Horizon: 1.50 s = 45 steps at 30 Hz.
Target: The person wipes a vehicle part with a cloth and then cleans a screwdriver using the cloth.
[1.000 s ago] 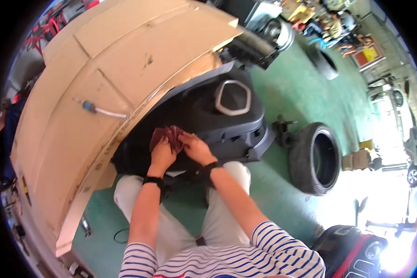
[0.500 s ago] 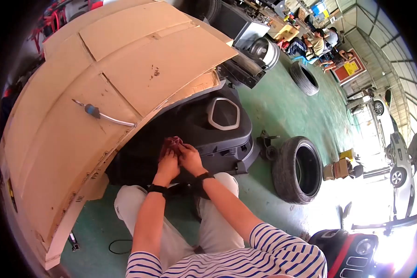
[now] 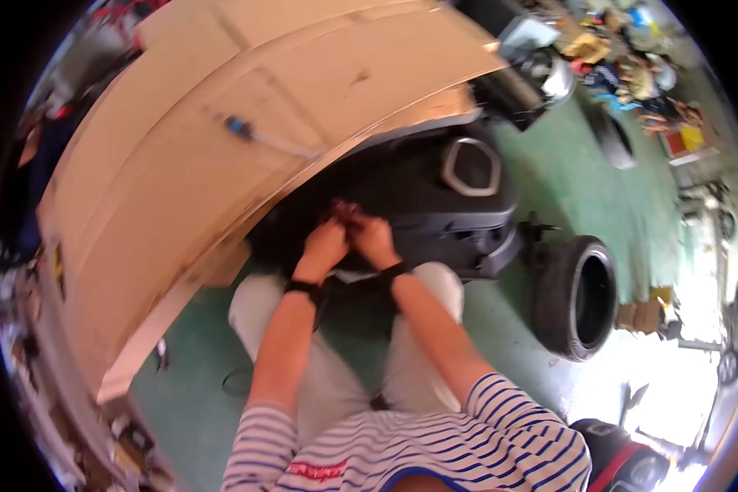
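Observation:
A dark red cloth (image 3: 345, 211) is bunched up between my two hands, over the black plastic car panel (image 3: 410, 176). My left hand (image 3: 325, 245) is closed on the cloth from the left side. From the right, my right hand (image 3: 372, 239) grips it too, close beside the left. The panel carries a silver hexagonal trim ring (image 3: 471, 167) at its right part. Motion blur softens the fingertips and the folds of the cloth.
A large cardboard sheet (image 3: 180, 148) with a blue-handled tool (image 3: 239, 126) on it spans the left. A tire (image 3: 576, 298) stands right of the panel on the green floor (image 3: 500, 328), with another tire (image 3: 610, 138) farther back. Several people sit at the upper right.
The view has swung, so the panel and cardboard appear farther right and higher. The cloth, spread wider a second ago, is now bunched smaller, and my hands have stayed on it.

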Available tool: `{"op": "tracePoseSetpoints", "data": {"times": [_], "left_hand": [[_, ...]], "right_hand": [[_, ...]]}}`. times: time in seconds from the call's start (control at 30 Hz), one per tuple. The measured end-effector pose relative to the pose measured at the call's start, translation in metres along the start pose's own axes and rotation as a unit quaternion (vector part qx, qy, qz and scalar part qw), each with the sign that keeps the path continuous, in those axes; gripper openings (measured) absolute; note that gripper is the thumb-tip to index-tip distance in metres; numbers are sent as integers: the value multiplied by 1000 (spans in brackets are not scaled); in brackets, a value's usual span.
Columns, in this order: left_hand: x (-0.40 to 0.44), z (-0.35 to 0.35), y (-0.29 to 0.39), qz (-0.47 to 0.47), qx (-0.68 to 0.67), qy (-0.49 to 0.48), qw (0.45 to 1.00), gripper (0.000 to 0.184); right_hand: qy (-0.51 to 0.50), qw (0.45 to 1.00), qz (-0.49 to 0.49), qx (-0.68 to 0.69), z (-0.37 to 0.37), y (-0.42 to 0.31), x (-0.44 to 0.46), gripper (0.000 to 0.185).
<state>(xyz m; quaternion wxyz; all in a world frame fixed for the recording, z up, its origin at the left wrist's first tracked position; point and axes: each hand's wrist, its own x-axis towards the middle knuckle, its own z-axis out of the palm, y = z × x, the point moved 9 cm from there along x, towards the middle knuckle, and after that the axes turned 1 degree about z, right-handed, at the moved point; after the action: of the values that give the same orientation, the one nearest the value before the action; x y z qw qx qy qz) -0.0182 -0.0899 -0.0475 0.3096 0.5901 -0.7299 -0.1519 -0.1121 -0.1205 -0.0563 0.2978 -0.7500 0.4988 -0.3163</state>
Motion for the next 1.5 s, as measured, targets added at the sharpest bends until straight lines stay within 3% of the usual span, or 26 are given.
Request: {"op": "tracePoseSetpoints", "data": {"times": [0.03,0.07,0.13,0.17,0.23,0.37,0.4,0.43,0.47,0.5,0.57,0.63,0.7,0.77,0.83,0.9,0.93,1.0,1.1,1.13,1.2,1.33,1.37,1.43,1.5], "left_hand": [[-3,10,-17,-70,-11,-105,992,47],[-8,8,-25,-129,-7,-160,979,47],[-7,-44,1,-11,-94,17,995,46],[-9,-49,-5,-29,-87,14,996,46],[-23,-31,-34,-212,-40,-171,961,54],[-27,-51,-33,-254,-53,-129,957,49],[-21,-57,-28,-162,-29,-21,986,48],[-19,-72,-12,-68,-5,86,994,47],[-19,-66,-14,-70,-8,85,994,47],[-14,-61,6,13,-59,42,997,42],[-9,-62,30,96,-112,1,989,38],[-14,-34,18,-118,-260,-243,927,31],[-12,-44,23,-104,-234,-198,946,25],[-8,-42,10,-136,-179,-170,959,24],[-6,-41,6,-122,-216,-131,960,23],[-3,-46,12,-85,-222,-101,966,23],[-3,-48,15,-85,-223,-102,966,23],[-12,-37,15,-153,-245,-185,939,23],[-15,-33,20,-157,-248,-221,930,24],[-14,-34,21,-157,-248,-222,930,24],[-14,-38,16,-203,-303,-199,909,26],[-9,-46,4,-179,-273,-126,937,28],[-9,-45,1,-179,-274,-127,936,28],[-6,-69,-8,-178,-110,-25,978,36],[-3,-81,-2,-127,-49,32,990,27]], "right_hand": [[30,998,-33,44,-2,-4,2,20],[7,990,9,144,-7,-16,5,20],[-59,974,56,209,-3,-16,9,19],[-117,929,98,338,1,-24,9,21],[-172,864,141,452,-7,-42,8,21],[-199,815,122,530,-31,-61,5,20],[-230,790,139,551,-29,-64,0,20],[-231,790,142,550,-27,-61,-2,20],[-261,813,83,514,-24,-67,-2,21],[-290,831,23,474,-24,-76,-5,21],[-326,843,32,426,-19,-72,-12,24],[-363,855,62,364,-13,-71,-20,28],[-347,870,39,350,-19,-70,-18,32],[-238,882,74,399,-33,-55,-8,36],[-219,905,68,357,-41,-45,-7,38],[-217,963,38,157,-46,-36,-10,33],[-217,963,39,157,-48,-32,-10,33],[-330,935,109,69,-31,-9,-22,32],[-355,931,73,34,-30,-6,-30,30],[-355,931,74,34,-32,-6,-31,30],[-416,900,77,-106,-29,2,-39,32],[-417,885,191,-77,-30,9,-44,34],[-364,905,206,-75,-37,11,-36,31],[-309,922,221,-74,-47,9,-27,28],[-143,975,172,7,-73,-8,-5,25]]}}
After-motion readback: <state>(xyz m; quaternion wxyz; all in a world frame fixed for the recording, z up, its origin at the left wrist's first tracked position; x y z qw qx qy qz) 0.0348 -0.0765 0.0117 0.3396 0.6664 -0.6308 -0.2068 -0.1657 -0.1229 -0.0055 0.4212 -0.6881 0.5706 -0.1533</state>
